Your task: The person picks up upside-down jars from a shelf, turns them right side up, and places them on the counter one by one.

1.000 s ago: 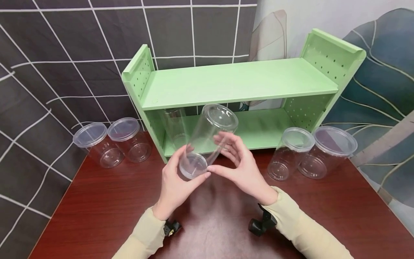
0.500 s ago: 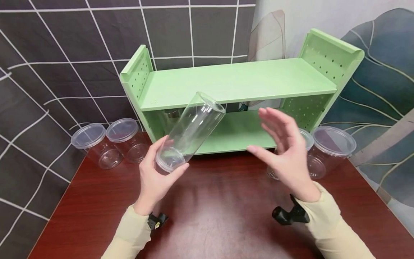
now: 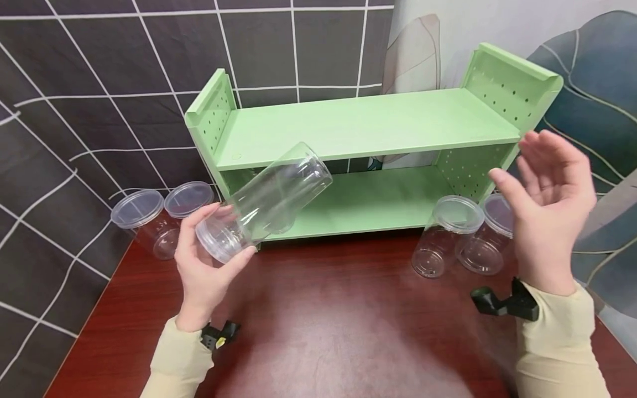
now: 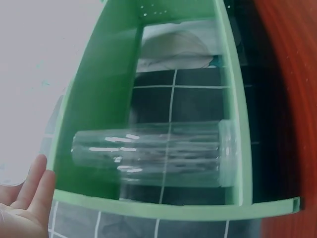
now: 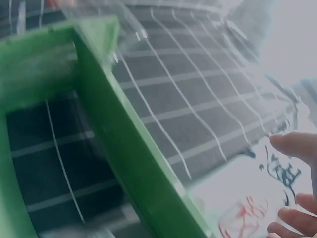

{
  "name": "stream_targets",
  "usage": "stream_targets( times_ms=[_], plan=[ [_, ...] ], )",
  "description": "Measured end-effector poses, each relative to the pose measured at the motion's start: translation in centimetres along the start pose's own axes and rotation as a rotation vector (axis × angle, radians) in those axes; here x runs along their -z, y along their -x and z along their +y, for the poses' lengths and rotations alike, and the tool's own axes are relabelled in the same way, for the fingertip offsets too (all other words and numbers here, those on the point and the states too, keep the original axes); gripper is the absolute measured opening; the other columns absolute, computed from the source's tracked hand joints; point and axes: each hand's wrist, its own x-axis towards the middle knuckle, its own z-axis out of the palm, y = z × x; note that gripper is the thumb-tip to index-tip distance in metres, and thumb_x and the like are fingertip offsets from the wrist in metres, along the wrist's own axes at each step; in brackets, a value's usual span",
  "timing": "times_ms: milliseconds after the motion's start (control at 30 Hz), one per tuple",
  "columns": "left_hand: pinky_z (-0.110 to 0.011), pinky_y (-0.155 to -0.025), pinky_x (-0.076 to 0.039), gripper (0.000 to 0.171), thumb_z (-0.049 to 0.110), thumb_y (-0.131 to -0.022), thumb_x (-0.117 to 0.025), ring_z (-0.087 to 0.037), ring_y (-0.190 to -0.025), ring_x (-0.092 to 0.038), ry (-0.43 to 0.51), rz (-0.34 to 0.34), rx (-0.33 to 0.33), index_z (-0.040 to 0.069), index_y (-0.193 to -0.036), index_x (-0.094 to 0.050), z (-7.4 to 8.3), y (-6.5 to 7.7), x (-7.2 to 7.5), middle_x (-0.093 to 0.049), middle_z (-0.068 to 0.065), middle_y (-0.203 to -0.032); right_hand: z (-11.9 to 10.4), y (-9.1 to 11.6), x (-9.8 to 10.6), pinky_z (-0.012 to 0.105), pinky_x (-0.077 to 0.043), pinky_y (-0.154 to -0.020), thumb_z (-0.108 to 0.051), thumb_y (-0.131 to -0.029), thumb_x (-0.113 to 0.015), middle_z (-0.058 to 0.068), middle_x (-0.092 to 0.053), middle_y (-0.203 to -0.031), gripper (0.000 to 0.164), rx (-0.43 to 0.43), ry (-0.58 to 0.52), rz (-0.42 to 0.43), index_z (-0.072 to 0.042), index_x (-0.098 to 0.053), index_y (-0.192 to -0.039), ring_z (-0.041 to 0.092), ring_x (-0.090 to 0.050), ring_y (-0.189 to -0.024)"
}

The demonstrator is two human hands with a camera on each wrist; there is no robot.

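Note:
My left hand (image 3: 204, 276) grips a tall clear plastic jar (image 3: 298, 171) around its lidded end. The jar tilts up to the right, its base in front of the green shelf (image 3: 368, 124). Inside the lower compartment another tall clear jar (image 4: 163, 153) stands, its wider ringed end down on the lower board; the held jar partly covers it in the head view. My right hand (image 3: 554, 210) is raised at the right with its fingers loosely bent and nothing in them, beside the shelf's right end. In the right wrist view its fingers (image 5: 297, 198) are far from the shelf.
At the left, two wide lidded jars (image 3: 137, 209) stand on the red-brown table (image 3: 343, 309). At the right are a narrower lidded jar (image 3: 458, 215) and a wide one (image 3: 480, 257), partly behind my right hand. A dark checked cloth (image 3: 124, 66) hangs behind.
My right hand has let go of the jar and moved far right and up. My left hand has carried the jar leftward and tilted it further over.

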Motion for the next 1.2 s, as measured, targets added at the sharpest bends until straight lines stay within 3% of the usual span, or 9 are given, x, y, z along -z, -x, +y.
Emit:
stream_targets(
  times_ms=[100, 233, 433, 500, 700, 833, 1033, 1200],
  plan=[
    [-0.037, -0.093, -0.056, 0.076, -0.023, -0.062, -0.077, -0.042, -0.112, -0.060, 0.063, 0.028, -0.008, -0.015, -0.132, -0.049, 0.5, -0.3, 0.3, -0.060, -0.032, -0.122, 0.6, -1.5, 1.7, 0.029, -0.042, -0.109, 0.020, -0.070, -0.081, 0.021, -0.060, -0.129, 0.060, -0.034, 0.072, 0.066, 0.003, -0.065, -0.125, 0.030, -0.055, -0.124],
    [-0.037, -0.091, -0.057, 0.075, -0.024, -0.060, -0.074, -0.042, -0.109, -0.061, 0.135, 0.089, -0.042, -0.015, -0.130, -0.048, 0.9, -0.6, 0.6, -0.060, -0.032, -0.120, 1.5, -3.2, 3.7, 0.022, -0.039, -0.110, 0.012, -0.075, -0.083, 0.013, -0.060, -0.133, 0.061, -0.132, 0.252, 0.116, -0.005, -0.063, -0.131, 0.023, -0.054, -0.127],
    [-0.037, -0.095, -0.054, 0.079, -0.017, -0.054, -0.081, -0.040, -0.109, -0.060, 0.172, 0.228, -0.112, -0.015, -0.127, -0.049, 1.5, -1.2, 0.6, -0.060, -0.032, -0.119, 2.5, -5.0, 5.6, 0.015, -0.032, -0.111, -0.009, -0.087, -0.080, 0.000, -0.052, -0.148, 0.071, -0.322, 0.727, 0.021, -0.019, -0.050, -0.150, 0.009, -0.046, -0.135],
    [-0.037, -0.095, -0.052, 0.081, -0.016, -0.053, -0.084, -0.040, -0.110, -0.059, 0.171, 0.265, -0.125, -0.015, -0.126, -0.051, 1.7, -1.4, 0.7, -0.058, -0.031, -0.122, 2.9, -5.4, 6.0, 0.017, -0.033, -0.111, -0.013, -0.088, -0.080, -0.002, -0.054, -0.147, 0.068, -0.339, 0.792, -0.013, -0.019, -0.052, -0.150, 0.007, -0.048, -0.133],
    [-0.035, -0.090, -0.055, 0.075, -0.017, -0.054, -0.083, -0.039, -0.105, -0.060, 0.190, 0.315, -0.116, -0.016, -0.124, -0.055, 2.1, -1.8, 1.8, -0.059, -0.032, -0.120, 3.4, -6.2, 6.3, 0.014, -0.046, -0.098, -0.016, -0.088, -0.081, -0.005, -0.069, -0.126, 0.052, -0.313, 0.761, -0.072, -0.015, -0.066, -0.137, 0.000, -0.065, -0.109],
    [-0.034, -0.086, -0.058, 0.074, -0.019, -0.053, -0.083, -0.040, -0.104, -0.060, 0.201, 0.345, -0.125, -0.018, -0.121, -0.055, 2.4, -2.1, 2.8, -0.059, -0.033, -0.119, 3.4, -6.6, 6.3, 0.011, -0.048, -0.091, -0.017, -0.087, -0.082, -0.009, -0.071, -0.116, 0.050, -0.326, 0.730, -0.096, -0.014, -0.068, -0.135, -0.004, -0.067, -0.099],
    [-0.033, -0.081, -0.059, 0.071, -0.023, -0.053, -0.082, -0.041, -0.100, -0.061, 0.211, 0.401, -0.133, -0.020, -0.117, -0.053, 3.1, -2.7, 4.9, -0.059, -0.035, -0.116, 3.5, -7.0, 6.2, 0.010, -0.049, -0.087, -0.019, -0.087, -0.083, -0.011, -0.072, -0.113, 0.051, -0.376, 0.710, -0.112, -0.017, -0.067, -0.136, -0.005, -0.067, -0.098],
    [-0.033, -0.092, -0.053, 0.068, -0.023, -0.054, -0.082, -0.039, -0.103, -0.061, 0.127, 0.447, -0.121, -0.018, -0.115, -0.055, 3.8, -3.5, 6.9, -0.062, -0.033, -0.114, 3.9, -7.2, 6.1, 0.012, -0.049, -0.092, -0.020, -0.087, -0.083, -0.010, -0.072, -0.115, 0.050, -0.372, 0.716, -0.090, -0.018, -0.068, -0.135, -0.005, -0.067, -0.098]
  ],
)
